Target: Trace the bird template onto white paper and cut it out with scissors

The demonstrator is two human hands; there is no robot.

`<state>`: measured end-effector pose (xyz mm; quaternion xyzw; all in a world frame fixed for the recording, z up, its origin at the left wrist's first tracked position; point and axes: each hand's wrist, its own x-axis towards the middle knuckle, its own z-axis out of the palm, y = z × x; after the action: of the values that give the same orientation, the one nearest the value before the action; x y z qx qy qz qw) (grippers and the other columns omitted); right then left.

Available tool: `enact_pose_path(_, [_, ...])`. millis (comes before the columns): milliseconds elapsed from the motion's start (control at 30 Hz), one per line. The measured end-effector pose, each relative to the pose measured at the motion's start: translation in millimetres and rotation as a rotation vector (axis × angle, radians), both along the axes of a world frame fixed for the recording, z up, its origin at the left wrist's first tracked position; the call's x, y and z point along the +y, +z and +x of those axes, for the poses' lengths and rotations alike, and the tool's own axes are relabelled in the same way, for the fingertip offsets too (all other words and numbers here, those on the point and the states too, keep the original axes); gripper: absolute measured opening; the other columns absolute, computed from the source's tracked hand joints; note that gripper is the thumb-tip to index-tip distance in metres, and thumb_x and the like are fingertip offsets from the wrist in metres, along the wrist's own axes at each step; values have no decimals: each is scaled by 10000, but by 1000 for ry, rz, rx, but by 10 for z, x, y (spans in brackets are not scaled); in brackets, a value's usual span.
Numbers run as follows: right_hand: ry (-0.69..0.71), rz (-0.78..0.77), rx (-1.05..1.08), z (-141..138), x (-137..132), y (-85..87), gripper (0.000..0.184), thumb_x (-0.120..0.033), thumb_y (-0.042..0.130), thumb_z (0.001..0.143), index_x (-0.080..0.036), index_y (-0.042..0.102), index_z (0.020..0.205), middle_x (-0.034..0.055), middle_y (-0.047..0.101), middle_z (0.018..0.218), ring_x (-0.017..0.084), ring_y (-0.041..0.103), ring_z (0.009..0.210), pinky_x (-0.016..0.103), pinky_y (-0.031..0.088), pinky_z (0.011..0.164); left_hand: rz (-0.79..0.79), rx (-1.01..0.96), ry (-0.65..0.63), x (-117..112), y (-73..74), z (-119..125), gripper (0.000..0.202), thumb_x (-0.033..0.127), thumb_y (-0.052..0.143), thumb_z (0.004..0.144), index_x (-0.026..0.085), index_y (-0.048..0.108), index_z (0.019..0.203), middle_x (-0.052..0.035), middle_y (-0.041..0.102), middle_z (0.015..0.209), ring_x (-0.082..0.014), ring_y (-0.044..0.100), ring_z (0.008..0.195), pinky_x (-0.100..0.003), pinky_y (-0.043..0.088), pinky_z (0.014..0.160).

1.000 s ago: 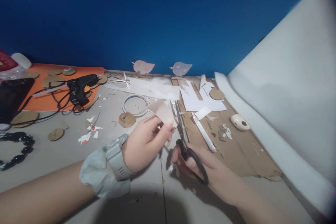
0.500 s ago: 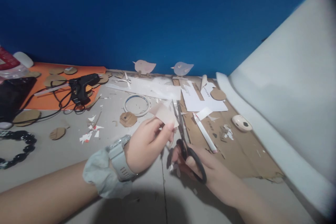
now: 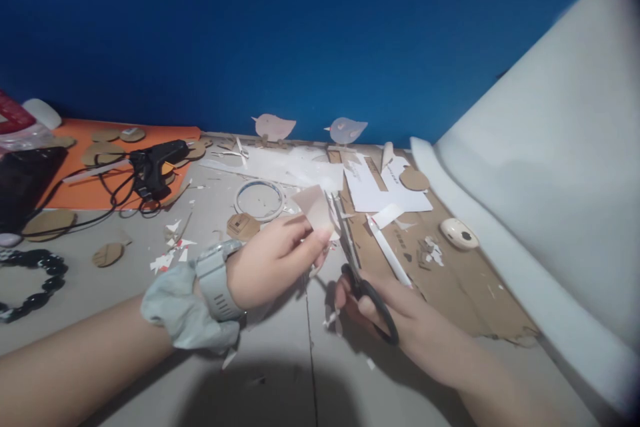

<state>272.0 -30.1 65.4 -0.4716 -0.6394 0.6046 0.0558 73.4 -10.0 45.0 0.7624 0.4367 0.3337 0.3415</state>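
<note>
My left hand [image 3: 280, 260] pinches a small piece of pale pink paper [image 3: 315, 207] between thumb and fingers, held above the floor tiles. Black-handled scissors [image 3: 373, 303] are in my right hand [image 3: 395, 313], with fingers through the loops. Their blades point away from me, close beside the paper's right edge; whether they touch it I cannot tell. Two paper birds, one pink [image 3: 274, 127] and one bluish grey [image 3: 346, 130], stand against the blue wall. White paper scraps [image 3: 330, 320] lie under the scissors.
On the left, a black glue gun [image 3: 155, 163] rests on orange paper [image 3: 90, 197] among cardboard discs. A tape ring [image 3: 259, 200] lies beyond my left hand. To the right are a cardboard sheet [image 3: 465, 300], a white utility knife [image 3: 390, 250], white paper [image 3: 390, 202] and a cream oval case [image 3: 459, 234].
My left hand has shifted slightly left and tilted the pink paper more upright. The scissors have moved a little to the right, away from the paper.
</note>
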Motion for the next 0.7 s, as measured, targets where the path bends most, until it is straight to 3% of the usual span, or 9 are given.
enact_pose_path(167, [23,6,-106,1,24,46,339,-496,427,885,-184,560,886,20,581,802,153,517,707,271,403,658,-37,57,-100,63,69,-79,429,338,345,929,153,512,580,32,495,557,-81,490,549,-215,367,611])
enact_pose_path(433, [-3,48,-122,58,6,-71,344,-510,426,879,-197,569,876,22,602,804,167,531,723,282,400,668,-201,119,-188,138,106,-180,459,419,346,916,158,511,577,31,498,535,-88,470,530,-221,367,586])
enact_pose_path(567, [4,17,15,27,8,-102,356,-498,422,887,-170,561,871,3,528,716,133,479,646,249,380,597,-336,-97,-160,112,48,-128,397,451,375,902,161,488,656,27,494,595,-92,468,557,-225,390,576])
enact_pose_path(700, [-73,100,210,22,-29,-209,393,-533,401,881,-163,530,859,-21,456,664,109,402,592,229,334,552,-385,-350,-143,-1,-56,-5,312,439,390,906,168,491,789,26,480,659,-93,456,602,-226,393,570])
